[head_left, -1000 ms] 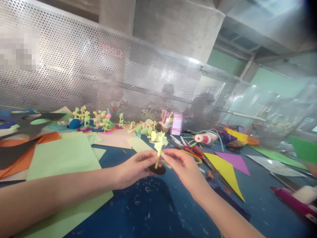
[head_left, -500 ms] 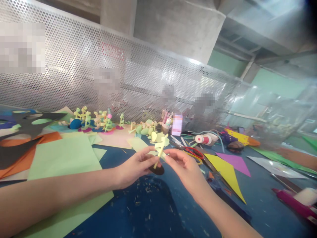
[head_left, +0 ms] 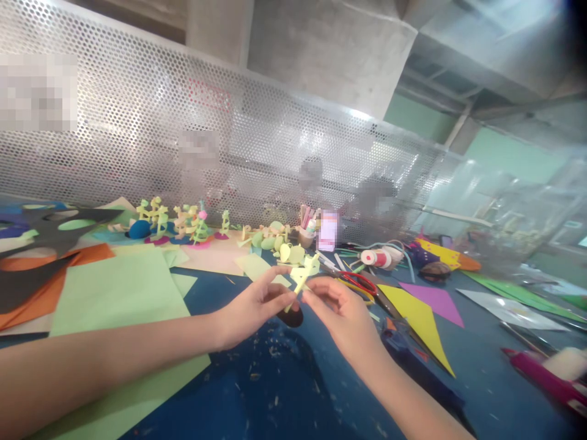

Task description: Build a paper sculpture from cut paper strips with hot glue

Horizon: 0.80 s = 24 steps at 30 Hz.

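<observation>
Between both hands, above the blue table, is a small pale-yellow paper figure (head_left: 301,282) with a thin stem and folded pieces at its top. A dark round base (head_left: 292,316) shows at its lower end. My left hand (head_left: 259,305) pinches the stem from the left with thumb and fingers. From the right, my right hand (head_left: 337,305) has its fingertips closed on the figure's side; the exact piece under them is hard to make out. Beyond the hands lie several pale-green paper ovals (head_left: 293,253).
Finished-looking paper figures (head_left: 202,229) stand at the back left. Pale-green sheets (head_left: 119,293) lie left, under my forearm. Red-handled scissors (head_left: 360,282), a yellow sheet (head_left: 419,324), a thread spool (head_left: 376,258) and a magenta glue gun (head_left: 541,373) are right. A perforated metal screen (head_left: 275,134) rises behind.
The paper figure tilts slightly more to the right in my hands, and my fingers have shifted a little. A person's arm at the far right has left the view.
</observation>
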Motion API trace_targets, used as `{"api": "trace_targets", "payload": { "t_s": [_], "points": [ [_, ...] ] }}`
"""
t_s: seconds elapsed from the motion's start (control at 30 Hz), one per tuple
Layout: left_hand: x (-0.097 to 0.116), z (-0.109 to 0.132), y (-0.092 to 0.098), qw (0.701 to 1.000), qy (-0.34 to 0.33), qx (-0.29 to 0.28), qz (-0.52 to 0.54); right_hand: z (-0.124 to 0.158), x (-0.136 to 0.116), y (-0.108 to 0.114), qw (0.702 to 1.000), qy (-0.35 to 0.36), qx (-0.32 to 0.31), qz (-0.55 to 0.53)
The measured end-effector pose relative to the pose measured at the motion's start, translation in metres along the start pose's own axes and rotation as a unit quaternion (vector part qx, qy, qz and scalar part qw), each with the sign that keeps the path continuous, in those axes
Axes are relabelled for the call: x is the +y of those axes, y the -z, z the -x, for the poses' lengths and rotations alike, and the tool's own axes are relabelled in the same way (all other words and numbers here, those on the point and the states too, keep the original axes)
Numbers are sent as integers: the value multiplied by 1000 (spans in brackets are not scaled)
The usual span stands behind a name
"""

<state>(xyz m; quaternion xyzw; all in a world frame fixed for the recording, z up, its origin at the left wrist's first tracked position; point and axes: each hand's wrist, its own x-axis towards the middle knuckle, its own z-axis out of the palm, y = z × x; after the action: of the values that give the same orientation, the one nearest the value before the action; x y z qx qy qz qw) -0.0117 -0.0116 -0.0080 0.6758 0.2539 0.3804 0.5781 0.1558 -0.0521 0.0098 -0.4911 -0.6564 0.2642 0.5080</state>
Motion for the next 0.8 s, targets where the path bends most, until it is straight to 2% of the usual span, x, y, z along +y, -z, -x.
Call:
{"api": "trace_targets", "payload": {
  "t_s": [0.1, 0.27, 0.53, 0.8],
  "points": [
    [0, 0, 0, 1000, -10, -4, 5, 1, 1, -1, 1000, 6, 24, 3],
    [-4, -1, 1, 1000, -19, -12, 15, 1, 6, -3, 1000, 18, 5, 3],
    [-15, -4, 3, 999, -29, -10, -43, 8, 20, -6, 997, 10, 15, 70],
    [-21, -6, 4, 997, -20, 5, -80, 9, 28, -4, 1000, -18, 15, 19]
  ]
}}
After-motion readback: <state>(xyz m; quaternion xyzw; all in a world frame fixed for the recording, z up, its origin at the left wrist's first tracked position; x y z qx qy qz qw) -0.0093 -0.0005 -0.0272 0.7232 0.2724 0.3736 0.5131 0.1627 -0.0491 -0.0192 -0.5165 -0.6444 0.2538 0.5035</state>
